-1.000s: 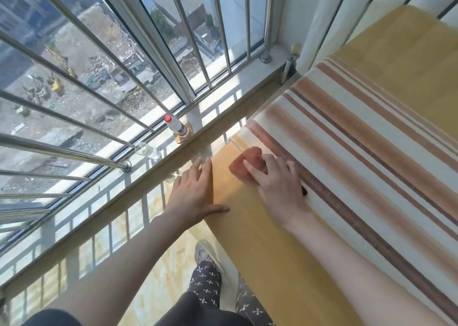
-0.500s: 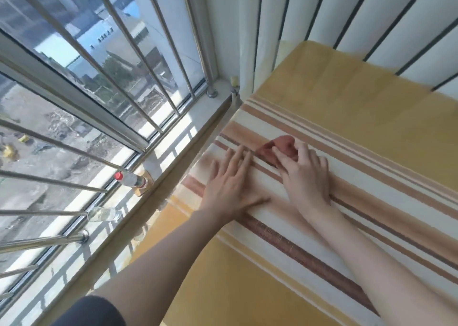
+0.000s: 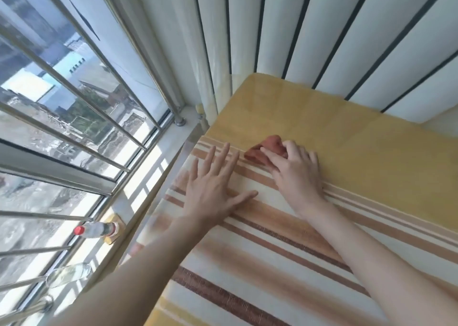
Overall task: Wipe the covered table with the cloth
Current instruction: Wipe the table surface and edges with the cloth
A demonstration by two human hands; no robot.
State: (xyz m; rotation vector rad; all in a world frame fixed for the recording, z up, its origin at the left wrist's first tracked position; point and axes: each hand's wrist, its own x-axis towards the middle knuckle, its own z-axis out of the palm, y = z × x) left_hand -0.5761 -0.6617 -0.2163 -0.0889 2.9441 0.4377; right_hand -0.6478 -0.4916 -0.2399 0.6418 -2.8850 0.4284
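Mid-wipe now: the right hand presses the small crumpled reddish cloth onto the striped, plastic-covered tabletop near the yellow band, the left hand flat and splayed beside it, next stroke likely needing steady pressure toward the far corner.

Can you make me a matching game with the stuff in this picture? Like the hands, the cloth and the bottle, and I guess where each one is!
Things:
1. left hand
2. right hand
3. cloth
4. bottle with the red cap

Places or states:
A. lying on the windowsill
B. pressed under fingers on the covered table
C. flat on the stripes, fingers spread, holding nothing
D. pushing down on the reddish thing

Pairs: 1-C, 2-D, 3-B, 4-A
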